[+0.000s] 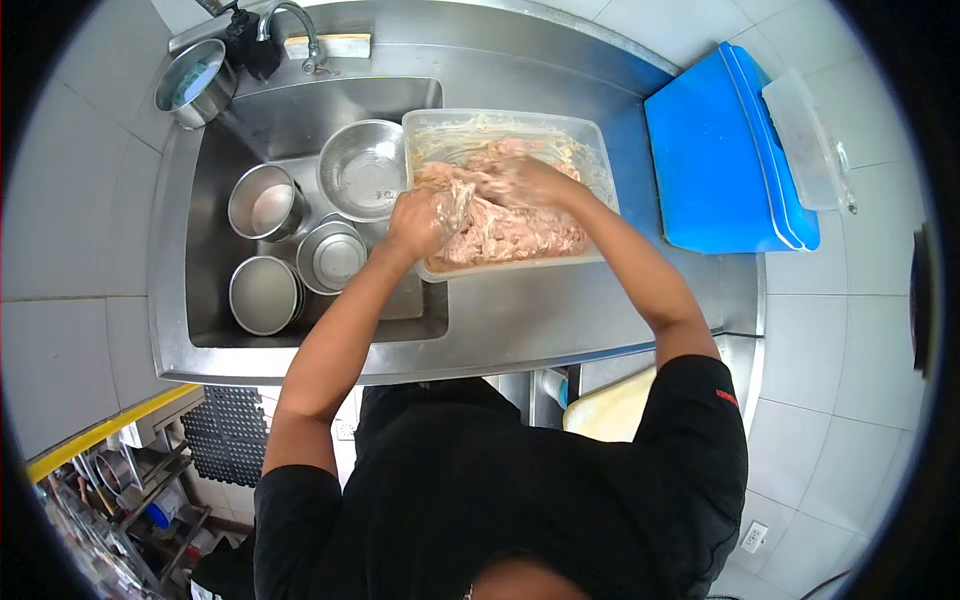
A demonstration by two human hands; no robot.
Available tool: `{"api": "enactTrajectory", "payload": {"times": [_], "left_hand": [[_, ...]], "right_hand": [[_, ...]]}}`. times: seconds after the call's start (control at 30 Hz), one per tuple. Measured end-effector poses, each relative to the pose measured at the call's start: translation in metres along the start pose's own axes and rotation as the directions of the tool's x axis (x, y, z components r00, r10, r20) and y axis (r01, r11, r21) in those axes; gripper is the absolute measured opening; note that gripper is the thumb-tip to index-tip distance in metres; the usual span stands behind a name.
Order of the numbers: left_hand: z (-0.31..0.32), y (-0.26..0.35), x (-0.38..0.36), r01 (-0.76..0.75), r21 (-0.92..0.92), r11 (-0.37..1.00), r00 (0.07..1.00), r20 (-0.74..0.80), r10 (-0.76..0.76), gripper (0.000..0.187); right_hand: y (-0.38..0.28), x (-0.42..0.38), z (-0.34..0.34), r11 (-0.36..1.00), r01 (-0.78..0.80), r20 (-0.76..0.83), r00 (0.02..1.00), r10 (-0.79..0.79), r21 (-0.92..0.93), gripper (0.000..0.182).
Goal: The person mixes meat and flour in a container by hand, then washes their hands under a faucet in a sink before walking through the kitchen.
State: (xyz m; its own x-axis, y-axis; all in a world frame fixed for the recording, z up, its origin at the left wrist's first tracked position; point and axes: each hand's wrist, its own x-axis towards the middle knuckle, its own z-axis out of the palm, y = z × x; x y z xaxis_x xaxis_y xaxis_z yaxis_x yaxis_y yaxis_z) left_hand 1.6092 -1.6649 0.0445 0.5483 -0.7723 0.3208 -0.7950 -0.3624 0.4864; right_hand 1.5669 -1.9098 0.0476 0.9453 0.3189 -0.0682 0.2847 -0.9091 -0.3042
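Note:
A clear plastic tub (597, 150) holds a heap of pale pink raw chicken (525, 230) coated in a light, wet marinade. Both of my hands are in the tub. My left hand (425, 220) is at the tub's left side, its fingers curled into the chicken and smeared with it. My right hand (535, 183) reaches in from the right, over the upper part of the heap, and is blurred by motion. Its fingertips are lost among the meat, so their grip does not show.
Left of the tub, the steel sink (215, 310) contains several metal bowls and pots, including a wide bowl (362, 170). A tap (312, 55) rises behind it. A blue cooler box (710, 160) stands on the counter's right, with a clear lid (808, 145) leaning on it.

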Motion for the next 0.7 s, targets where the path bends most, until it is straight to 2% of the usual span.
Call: {"api": "enactTrajectory", "payload": {"times": [0.03,0.1,0.13,0.17,0.2,0.23,0.3,0.33,0.4,0.47,0.53,0.57,0.63,0.67,0.7], "left_hand": [[-0.002,0.002,0.002,0.043,0.007,0.999,0.995,0.092,-0.043,0.031],[0.019,-0.010,0.008,0.009,0.011,1.000,0.999,0.039,-0.010,0.031],[0.029,-0.016,0.014,-0.019,0.024,1.000,1.000,-0.006,0.019,0.031],[0.034,-0.020,0.021,-0.022,0.018,1.000,1.000,-0.014,0.022,0.031],[0.037,-0.024,0.029,-0.041,0.012,0.999,0.999,0.016,0.041,0.031],[0.039,-0.027,0.035,-0.061,0.009,0.998,0.997,0.049,0.061,0.032],[0.033,-0.023,0.048,-0.067,-0.025,0.997,0.993,0.095,0.069,0.033],[0.027,-0.022,0.055,-0.062,-0.055,0.997,0.987,0.144,0.069,0.034],[0.011,-0.013,0.057,-0.062,-0.107,0.992,0.992,0.107,0.073,0.033],[0.009,-0.011,0.057,-0.064,-0.160,0.985,0.994,0.076,0.077,0.032],[0.012,-0.014,0.059,-0.086,-0.169,0.982,0.996,0.018,0.090,0.033],[0.015,-0.018,0.059,-0.083,-0.164,0.983,0.996,0.025,0.088,0.033],[0.022,-0.023,0.058,-0.101,-0.133,0.986,0.994,0.021,0.105,0.035],[0.014,-0.019,0.060,-0.108,-0.134,0.985,0.993,0.030,0.113,0.035],[0.007,-0.013,0.061,-0.071,-0.084,0.994,0.991,0.108,0.080,0.035]], "right_hand": [[0.006,-0.027,-0.007,0.991,0.129,-0.168,0.977,-0.133,-0.031,0.036],[0.021,-0.057,-0.030,0.956,-0.186,-0.025,0.980,0.197,0.226,0.039],[0.030,-0.068,-0.037,0.959,-0.188,-0.023,0.980,0.197,0.214,0.039],[0.038,-0.078,-0.040,0.865,-0.375,-0.006,0.917,0.400,0.334,0.045],[0.046,-0.082,-0.039,0.718,-0.533,0.033,0.812,0.582,0.447,0.051],[0.053,-0.079,-0.037,0.719,-0.534,0.027,0.810,0.585,0.445,0.051],[0.065,-0.057,-0.032,0.596,-0.731,0.036,0.642,0.766,0.333,0.059],[0.060,-0.040,-0.038,0.601,-0.725,0.031,0.646,0.763,0.337,0.059],[0.030,-0.001,-0.054,0.523,-0.739,0.233,0.647,0.726,0.425,0.066],[0.014,0.029,-0.045,0.575,-0.605,0.142,0.747,0.650,0.550,0.058],[0.031,0.058,-0.019,0.699,-0.296,-0.009,0.918,0.397,0.651,0.049],[0.028,0.077,-0.011,0.695,-0.292,-0.009,0.919,0.395,0.657,0.049],[0.022,0.104,0.003,0.870,-0.291,0.135,0.957,0.258,0.399,0.040],[0.033,0.104,0.010,0.865,-0.296,0.130,0.955,0.266,0.405,0.040],[0.042,0.099,0.019,0.852,-0.279,0.158,0.960,0.232,0.442,0.038]]}}
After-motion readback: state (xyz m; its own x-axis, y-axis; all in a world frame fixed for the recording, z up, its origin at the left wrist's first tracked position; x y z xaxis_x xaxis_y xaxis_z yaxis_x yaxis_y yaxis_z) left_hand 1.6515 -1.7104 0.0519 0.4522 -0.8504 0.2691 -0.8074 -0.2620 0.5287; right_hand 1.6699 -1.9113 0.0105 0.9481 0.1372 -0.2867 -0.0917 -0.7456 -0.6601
